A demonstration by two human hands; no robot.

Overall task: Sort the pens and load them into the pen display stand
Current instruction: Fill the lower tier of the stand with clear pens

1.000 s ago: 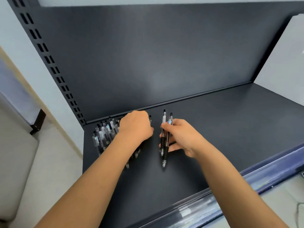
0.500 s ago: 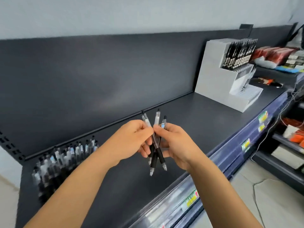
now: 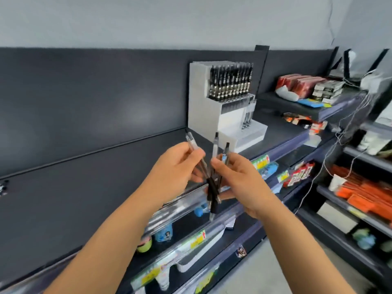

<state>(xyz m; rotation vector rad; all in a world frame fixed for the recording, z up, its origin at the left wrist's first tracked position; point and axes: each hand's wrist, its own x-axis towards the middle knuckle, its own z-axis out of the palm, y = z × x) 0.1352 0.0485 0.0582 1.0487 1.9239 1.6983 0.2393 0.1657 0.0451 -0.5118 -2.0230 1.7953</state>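
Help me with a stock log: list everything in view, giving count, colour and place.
held pens: three, clear barrels with black grips, crossed between both hands
pen display stand: one, white, on the shelf against the back wall
stand pens: one full top row, black, exact count unclear; a few more at the lower tier's right end
shelf: one, dark grey, carrying the stand
loose pens: a few, blurred, at the shelf's far left edge
red packs: several, on the next shelf to the right
orange packs: many, on the lower right rack
cables: several, white, hanging at right
left hand: pinches one pen
right hand: holds the other two
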